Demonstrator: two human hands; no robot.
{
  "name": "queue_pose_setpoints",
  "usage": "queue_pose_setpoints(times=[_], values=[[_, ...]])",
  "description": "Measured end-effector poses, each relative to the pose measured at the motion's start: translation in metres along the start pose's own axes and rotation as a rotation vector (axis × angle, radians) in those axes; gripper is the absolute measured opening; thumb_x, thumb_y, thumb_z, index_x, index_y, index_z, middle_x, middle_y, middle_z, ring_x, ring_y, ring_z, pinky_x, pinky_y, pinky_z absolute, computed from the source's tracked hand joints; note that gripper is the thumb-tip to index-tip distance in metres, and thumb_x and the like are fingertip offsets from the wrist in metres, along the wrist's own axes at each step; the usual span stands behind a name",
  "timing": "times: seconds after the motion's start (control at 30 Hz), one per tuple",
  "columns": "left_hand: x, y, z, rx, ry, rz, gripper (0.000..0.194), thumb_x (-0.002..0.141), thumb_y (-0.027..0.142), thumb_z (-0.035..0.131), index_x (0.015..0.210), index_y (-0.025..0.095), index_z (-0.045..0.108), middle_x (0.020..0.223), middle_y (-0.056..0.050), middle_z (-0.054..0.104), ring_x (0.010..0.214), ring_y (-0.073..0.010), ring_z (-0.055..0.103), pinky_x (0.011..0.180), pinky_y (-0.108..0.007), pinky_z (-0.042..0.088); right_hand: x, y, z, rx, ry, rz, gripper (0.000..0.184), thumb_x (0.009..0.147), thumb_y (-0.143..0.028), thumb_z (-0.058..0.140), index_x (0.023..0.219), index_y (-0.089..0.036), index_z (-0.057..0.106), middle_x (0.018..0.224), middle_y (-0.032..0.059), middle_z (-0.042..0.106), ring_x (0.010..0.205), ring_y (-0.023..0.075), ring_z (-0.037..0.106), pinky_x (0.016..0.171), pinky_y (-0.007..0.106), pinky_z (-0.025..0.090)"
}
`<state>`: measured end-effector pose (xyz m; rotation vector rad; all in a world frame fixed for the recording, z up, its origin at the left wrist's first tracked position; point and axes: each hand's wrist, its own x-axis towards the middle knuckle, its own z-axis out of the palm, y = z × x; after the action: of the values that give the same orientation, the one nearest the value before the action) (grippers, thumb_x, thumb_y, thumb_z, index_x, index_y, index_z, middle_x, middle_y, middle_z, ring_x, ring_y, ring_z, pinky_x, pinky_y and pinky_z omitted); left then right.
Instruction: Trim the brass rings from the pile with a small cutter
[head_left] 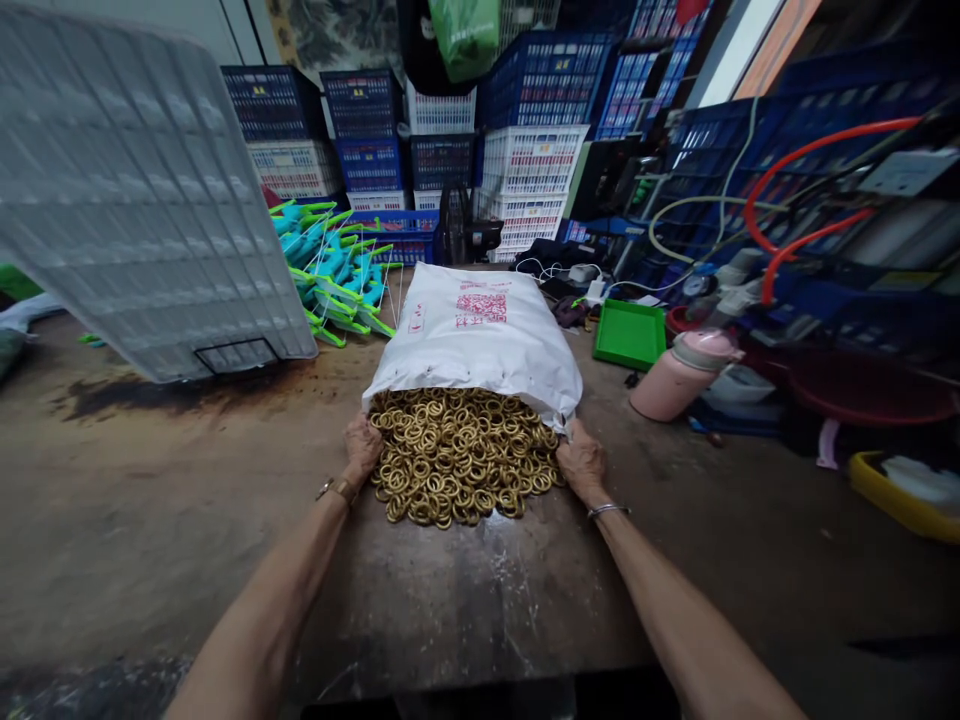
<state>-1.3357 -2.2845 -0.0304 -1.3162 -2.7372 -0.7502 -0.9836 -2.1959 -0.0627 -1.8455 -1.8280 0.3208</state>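
Note:
A white sack (480, 345) with red print lies on the worktable (450, 610), its mouth facing me. Gold-coloured rings (457, 455) spread out of the mouth in a heap on the tabletop. At the left corner of the mouth, my left hand (364, 447) is closed on the sack's edge, beside the rings. My right hand (583, 460) grips the right corner of the mouth, with gathered sack material at its fingers. The fingertips of both hands are partly hidden. Inside the sack, the rest of its contents cannot be seen.
A clear ribbed plastic box (150, 190) stands at the left, near turquoise and green plastic parts (337, 265). To the right are a green tray (630, 335), a pink bottle (679, 375) and a yellow basin (900, 495). Stacked crates (532, 160) line the back.

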Motion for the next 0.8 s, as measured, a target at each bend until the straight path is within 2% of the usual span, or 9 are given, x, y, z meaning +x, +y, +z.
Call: queue_pose_setpoints(times=[0.4, 0.63, 0.8], values=[[-0.034, -0.007, -0.015, -0.005, -0.005, 0.013, 0.029, 0.076, 0.007, 0.036, 0.091, 0.010, 0.061, 0.073, -0.012, 0.061, 0.066, -0.0210, 0.054, 0.063, -0.029, 0.036, -0.026, 0.009, -0.011, -0.029, -0.009, -0.011, 0.020, 0.074, -0.016, 0.046, 0.088, -0.017, 0.060, 0.057, -0.0020, 0.042, 0.052, 0.0097, 0.026, 0.051, 0.025, 0.014], [-0.050, -0.010, -0.022, -0.037, -0.014, 0.063, 0.029, 0.079, 0.012, 0.034, 0.090, 0.012, 0.061, 0.077, -0.012, 0.064, 0.066, -0.0191, 0.054, 0.062, -0.028, 0.036, -0.039, 0.003, -0.024, -0.031, -0.021, 0.025, 0.021, 0.075, -0.017, 0.046, 0.091, -0.018, 0.060, 0.056, -0.0022, 0.040, 0.050, 0.0091, 0.022, 0.051, 0.025, 0.014], [-0.053, -0.012, -0.023, -0.071, -0.004, 0.074, 0.028, 0.079, 0.013, 0.034, 0.087, 0.013, 0.061, 0.075, -0.010, 0.063, 0.064, -0.0170, 0.054, 0.061, -0.026, 0.036, -0.042, 0.005, -0.024, -0.050, -0.022, 0.032, 0.019, 0.075, -0.017, 0.046, 0.089, -0.018, 0.060, 0.056, -0.0024, 0.039, 0.049, 0.0088, 0.019, 0.050, 0.025, 0.013]])
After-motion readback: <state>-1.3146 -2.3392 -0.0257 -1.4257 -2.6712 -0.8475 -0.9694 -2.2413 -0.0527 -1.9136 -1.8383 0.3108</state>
